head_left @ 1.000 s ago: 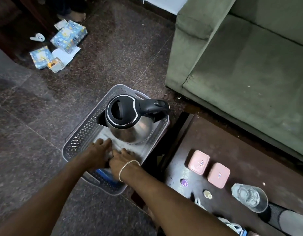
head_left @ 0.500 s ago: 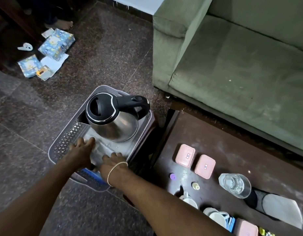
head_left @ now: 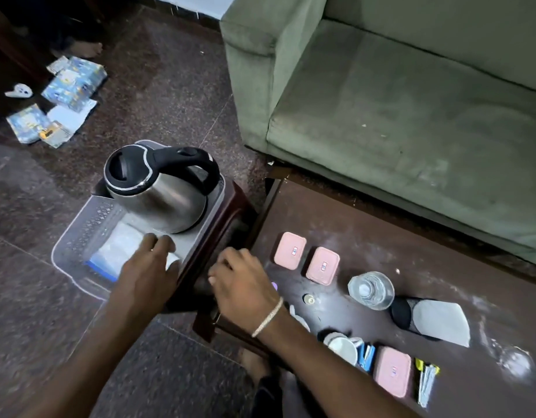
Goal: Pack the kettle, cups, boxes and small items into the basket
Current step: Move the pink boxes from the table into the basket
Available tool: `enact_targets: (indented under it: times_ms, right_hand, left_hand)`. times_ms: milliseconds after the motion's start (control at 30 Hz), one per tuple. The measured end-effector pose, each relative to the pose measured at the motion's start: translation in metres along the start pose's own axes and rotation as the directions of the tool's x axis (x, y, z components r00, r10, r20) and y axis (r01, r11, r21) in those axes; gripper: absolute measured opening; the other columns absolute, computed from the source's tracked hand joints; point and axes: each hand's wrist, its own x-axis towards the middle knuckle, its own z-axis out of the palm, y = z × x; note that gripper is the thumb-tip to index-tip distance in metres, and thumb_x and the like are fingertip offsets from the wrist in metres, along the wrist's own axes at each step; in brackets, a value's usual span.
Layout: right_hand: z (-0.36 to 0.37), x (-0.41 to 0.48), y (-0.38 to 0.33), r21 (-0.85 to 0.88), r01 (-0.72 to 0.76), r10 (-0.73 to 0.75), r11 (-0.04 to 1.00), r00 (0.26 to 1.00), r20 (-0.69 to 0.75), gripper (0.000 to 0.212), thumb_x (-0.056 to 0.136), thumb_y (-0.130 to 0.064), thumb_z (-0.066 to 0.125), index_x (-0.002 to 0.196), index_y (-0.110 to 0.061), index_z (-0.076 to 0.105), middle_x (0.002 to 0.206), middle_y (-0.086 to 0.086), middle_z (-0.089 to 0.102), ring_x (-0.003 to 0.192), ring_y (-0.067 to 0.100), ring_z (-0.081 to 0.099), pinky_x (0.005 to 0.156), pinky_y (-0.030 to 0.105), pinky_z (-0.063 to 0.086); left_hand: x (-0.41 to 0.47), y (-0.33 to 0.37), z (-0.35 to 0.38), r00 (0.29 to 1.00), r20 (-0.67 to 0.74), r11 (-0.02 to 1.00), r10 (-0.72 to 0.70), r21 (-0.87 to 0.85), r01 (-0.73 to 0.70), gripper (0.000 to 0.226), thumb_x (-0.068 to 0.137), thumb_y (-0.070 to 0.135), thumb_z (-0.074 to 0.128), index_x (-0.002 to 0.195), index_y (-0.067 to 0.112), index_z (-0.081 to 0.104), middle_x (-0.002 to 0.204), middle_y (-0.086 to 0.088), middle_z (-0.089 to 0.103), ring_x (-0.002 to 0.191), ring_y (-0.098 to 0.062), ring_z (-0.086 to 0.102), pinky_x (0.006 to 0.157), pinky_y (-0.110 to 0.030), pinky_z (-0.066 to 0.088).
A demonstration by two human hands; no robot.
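A steel kettle (head_left: pixel 161 203) with a black lid and handle stands in the grey perforated basket (head_left: pixel 76 233). In front of it in the basket lies a white and blue packet (head_left: pixel 116 251). My left hand (head_left: pixel 146 270) rests open over the basket's near right corner, fingertips by the packet. My right hand (head_left: pixel 241 279), with a bracelet, hovers over the dark table's (head_left: pixel 381 236) left edge, fingers loosely curled and holding nothing. On the table are pink boxes (head_left: pixel 290 250) (head_left: pixel 322 265) (head_left: pixel 391 371), a glass (head_left: pixel 370 289), white cups (head_left: pixel 343 348), and a small cap (head_left: pixel 309 299).
A maroon stool (head_left: pixel 227 212) shows along the basket's right side. A green sofa (head_left: pixel 381 101) runs behind the table. Blue packages and papers (head_left: pixel 70 82) lie on the floor at far left, near a person's foot (head_left: pixel 85 49). A black and grey pouch (head_left: pixel 426 318) lies beside the glass.
My right hand has come out of the basket and moved right to the table's edge. The left hand stays at the basket. The view has swung right, showing more of the table.
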Motion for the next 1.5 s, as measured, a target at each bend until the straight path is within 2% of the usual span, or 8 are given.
enact_targets:
  times_ms: [167,300,533,700,833,1100,1300,1500]
  right_hand:
    - [-0.035,-0.055,0.084,-0.077,-0.279,0.276,0.957,0.96,-0.042,0.015,0.09,-0.024,0.065,0.099,-0.013,0.07,0.103,0.008,0.06,0.092,0.032,0.057,0.082,0.047,0.05]
    - [-0.04,-0.077,0.139,-0.344,-0.484,0.538,0.804,0.839,0.078,0.051,0.081,-0.041,0.071,0.125,-0.016,0.062,0.129,0.006,0.054,0.118,0.031,0.05,0.092,0.045,0.04]
    - [-0.022,-0.082,0.183,-0.484,-0.468,0.628,0.739,0.739,0.245,0.102,0.073,-0.054,0.078,0.152,-0.01,0.032,0.153,0.009,0.034,0.14,0.029,0.035,0.104,0.045,0.033]
    - [-0.014,-0.084,0.188,-0.494,-0.461,0.639,0.737,0.714,0.286,0.107,0.072,-0.048,0.08,0.155,-0.007,0.026,0.155,0.01,0.034,0.14,0.029,0.038,0.105,0.045,0.033]
    - [-0.01,-0.085,0.188,-0.495,-0.456,0.63,0.74,0.727,0.272,0.105,0.076,-0.044,0.077,0.156,-0.006,0.021,0.154,0.01,0.034,0.138,0.028,0.039,0.104,0.044,0.034]
    - [-0.018,-0.08,0.18,-0.423,-0.517,0.633,0.744,0.747,0.201,0.101,0.075,-0.051,0.072,0.156,-0.01,0.027,0.149,0.004,0.042,0.132,0.023,0.046,0.104,0.042,0.033]
    - [-0.037,-0.045,0.098,-0.23,-0.514,0.552,0.826,0.82,0.151,0.112,0.067,-0.062,0.073,0.157,-0.014,0.025,0.146,0.001,0.043,0.131,0.023,0.046,0.104,0.044,0.033]
    - [-0.019,0.007,-0.004,-0.023,-0.387,0.388,0.922,0.918,0.084,0.105,0.064,-0.064,0.068,0.151,-0.015,0.037,0.138,0.0,0.049,0.127,0.021,0.05,0.099,0.042,0.039]
  left_hand:
    - [0.0,0.071,0.039,0.962,0.106,0.966,0.25,-0.092,-0.241,0.038,0.083,0.019,0.082,0.114,0.013,0.06,0.116,-0.008,0.057,0.096,-0.04,0.066,0.078,-0.043,0.054]
    - [0.029,0.114,0.091,0.868,0.266,0.906,0.419,-0.061,-0.419,0.081,0.077,0.021,0.085,0.147,0.012,0.045,0.143,-0.008,0.045,0.123,-0.035,0.056,0.106,-0.043,0.047]
    - [0.077,0.154,0.15,0.781,0.483,0.808,0.395,0.222,-0.546,0.121,0.076,0.025,0.088,0.165,0.015,0.006,0.173,0.0,0.005,0.14,-0.036,0.04,0.105,-0.045,0.05]
    - [0.084,0.158,0.164,0.719,0.601,0.799,0.35,0.209,-0.564,0.126,0.069,0.021,0.094,0.164,0.016,0.012,0.17,0.002,0.011,0.132,-0.038,0.045,0.1,-0.048,0.053]
    - [0.081,0.154,0.18,0.688,0.614,0.781,0.387,0.179,-0.598,0.102,0.081,0.006,0.079,0.161,0.013,0.016,0.163,-0.003,0.021,0.137,-0.035,0.044,0.104,-0.048,0.049]
    - [0.068,0.132,0.149,0.736,0.422,0.781,0.53,0.095,-0.617,0.088,0.08,0.0,0.068,0.157,0.009,0.027,0.157,-0.006,0.03,0.132,-0.028,0.046,0.105,-0.037,0.041]
    - [0.038,0.056,0.039,0.827,0.257,0.859,0.501,-0.029,-0.511,0.102,0.074,0.021,0.082,0.16,0.015,0.027,0.162,-0.005,0.03,0.14,-0.031,0.045,0.113,-0.04,0.043]
    - [0.021,-0.06,-0.047,0.897,0.291,0.917,0.333,0.12,-0.38,0.113,0.064,0.023,0.094,0.158,0.023,0.032,0.158,0.0,0.031,0.128,-0.029,0.056,0.099,-0.031,0.047]
